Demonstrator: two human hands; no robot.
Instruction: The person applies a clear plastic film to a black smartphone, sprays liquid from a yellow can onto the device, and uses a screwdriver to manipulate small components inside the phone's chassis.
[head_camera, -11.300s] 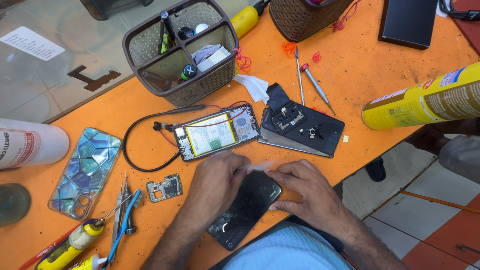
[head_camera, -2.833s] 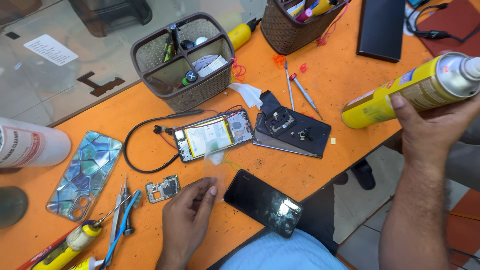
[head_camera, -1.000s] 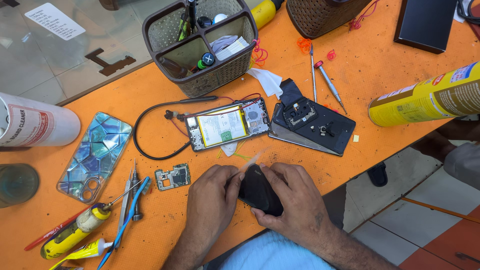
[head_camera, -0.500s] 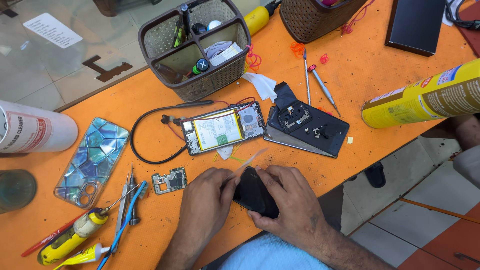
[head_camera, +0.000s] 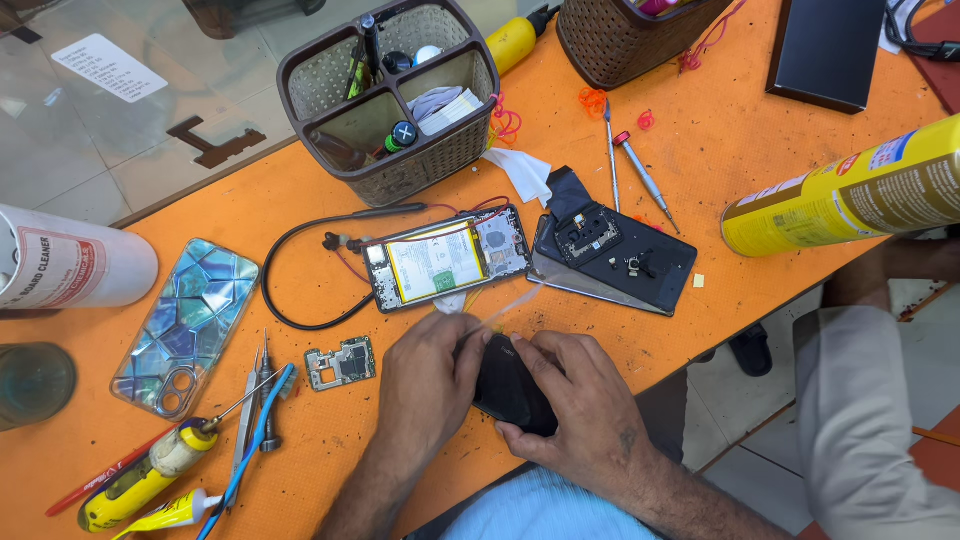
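left hand (head_camera: 428, 375) and right hand (head_camera: 578, 415) both grip black phone (head_camera: 510, 385) | over orange bench (head_camera: 700, 200) | open phone (head_camera: 447, 260) near

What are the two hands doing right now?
Left hand: closed on the left end of the black phone screen.
Right hand: closed over the same black phone screen, gripping it.

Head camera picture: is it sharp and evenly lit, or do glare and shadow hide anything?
Head view: even, soft light and mostly sharp; faint shadows under the brown woven plastic basket; pale glare on the glossy grey floor tiles at upper left; both hands, left and right, cover most of the black glossy phone panel; straight edges bow slightly near the corners.
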